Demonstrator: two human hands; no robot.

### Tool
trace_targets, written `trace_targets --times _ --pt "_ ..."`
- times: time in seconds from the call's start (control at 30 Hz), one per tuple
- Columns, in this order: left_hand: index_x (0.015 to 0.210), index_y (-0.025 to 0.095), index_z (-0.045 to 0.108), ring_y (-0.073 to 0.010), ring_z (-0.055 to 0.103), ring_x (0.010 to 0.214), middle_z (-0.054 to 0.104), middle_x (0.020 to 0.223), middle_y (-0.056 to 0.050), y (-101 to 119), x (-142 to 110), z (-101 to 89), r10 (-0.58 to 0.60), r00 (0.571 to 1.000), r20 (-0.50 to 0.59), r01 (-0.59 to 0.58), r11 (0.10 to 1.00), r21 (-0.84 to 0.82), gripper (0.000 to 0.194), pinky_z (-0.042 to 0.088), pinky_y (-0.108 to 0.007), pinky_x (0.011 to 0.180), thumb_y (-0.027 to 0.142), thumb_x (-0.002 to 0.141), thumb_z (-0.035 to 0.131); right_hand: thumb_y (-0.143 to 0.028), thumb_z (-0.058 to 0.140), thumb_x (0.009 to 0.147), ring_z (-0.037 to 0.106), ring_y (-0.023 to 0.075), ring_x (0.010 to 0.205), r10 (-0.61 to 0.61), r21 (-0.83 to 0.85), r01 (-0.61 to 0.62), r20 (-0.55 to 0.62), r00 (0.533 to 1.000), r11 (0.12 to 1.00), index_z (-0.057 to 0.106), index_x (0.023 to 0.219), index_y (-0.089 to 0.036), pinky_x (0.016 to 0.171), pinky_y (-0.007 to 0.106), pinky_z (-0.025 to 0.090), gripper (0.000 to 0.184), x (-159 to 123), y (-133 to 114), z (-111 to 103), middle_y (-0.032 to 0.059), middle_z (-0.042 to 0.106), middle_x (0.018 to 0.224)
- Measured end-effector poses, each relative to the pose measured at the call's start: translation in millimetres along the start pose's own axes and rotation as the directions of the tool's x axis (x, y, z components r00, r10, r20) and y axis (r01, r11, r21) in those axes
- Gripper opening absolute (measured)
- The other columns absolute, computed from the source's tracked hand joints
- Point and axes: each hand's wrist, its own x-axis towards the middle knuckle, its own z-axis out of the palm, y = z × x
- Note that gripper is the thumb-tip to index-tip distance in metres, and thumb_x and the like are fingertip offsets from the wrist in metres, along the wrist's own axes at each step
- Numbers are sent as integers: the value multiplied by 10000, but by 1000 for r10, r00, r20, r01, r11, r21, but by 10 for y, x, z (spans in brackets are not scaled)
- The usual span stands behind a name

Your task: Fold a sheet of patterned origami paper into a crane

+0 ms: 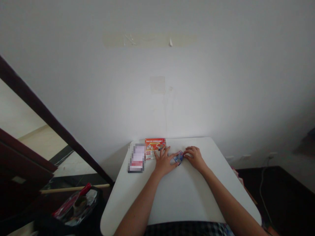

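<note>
My left hand [164, 161] lies spread on the table, its fingertips over the lower part of a red-and-white printed leaflet [154, 145]. Its thumb and index finger rest against a small blue-and-red printed piece [178, 158], which looks like folded paper or a small packet. Closed in a pinch, my right hand [194, 156] grips the right edge of that piece. The fingers cover part of the piece, so its full shape is hidden.
Left of the leaflet lies a phone [136, 158] with a blurred screen. All this is on a white table [182, 196] pushed against a pale wall [197, 98]. A bin with rubbish [80, 205] stands on the floor at left, near a dark doorframe [59, 126].
</note>
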Motion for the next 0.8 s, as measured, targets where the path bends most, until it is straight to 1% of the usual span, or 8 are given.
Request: trace_targets --times 0.1,0.17,0.43,0.67,0.8 --pt "1301 514 572 -370 200 1476 327 1595 22 -11 2 15 -8 1000 -17 8 1000 -3 527 -19 -736 1136 645 795 637 -401 659 845 523 258 1173 25 -28 -25 13 1000 999 761 921 -293 1022 421 395 167 8 -26 4 58 655 1159" --pt "1288 508 583 -368 199 1477 327 1594 18 -17 1 14 -7 1000 -19 6 1000 -12 518 -11 -747 1129 640 791 641 -398 665 839 521 257 1169 45 -47 -44 14 999 998 759 907 -288 1016 418 396 160 16 -45 10 60 648 1163" --pt "1315 520 551 -365 131 1504 252 1626 10 -29 -2 -35 -11 999 50 12 1000 -9 556 12 -762 1113 650 780 629 -388 651 856 503 251 1174 103 -129 -101 9 995 987 745 922 -291 995 397 406 150 6 -174 -2 52 626 1185" --pt "1315 507 551 -364 131 1505 243 1629 -7 -45 3 -27 10 998 57 -8 1000 -23 542 21 -783 1092 643 794 613 -400 614 888 494 241 1168 141 -212 -136 11 990 968 724 920 -284 992 386 397 163 1 -306 -39 47 614 1186" --pt "1308 502 559 -356 136 1503 235 1632 2 -45 0 -17 0 998 56 2 1000 -23 554 6 -769 1106 637 777 635 -389 610 890 485 251 1164 140 -215 -136 2 990 967 708 921 -276 993 396 395 153 -11 -348 -45 52 602 1195"
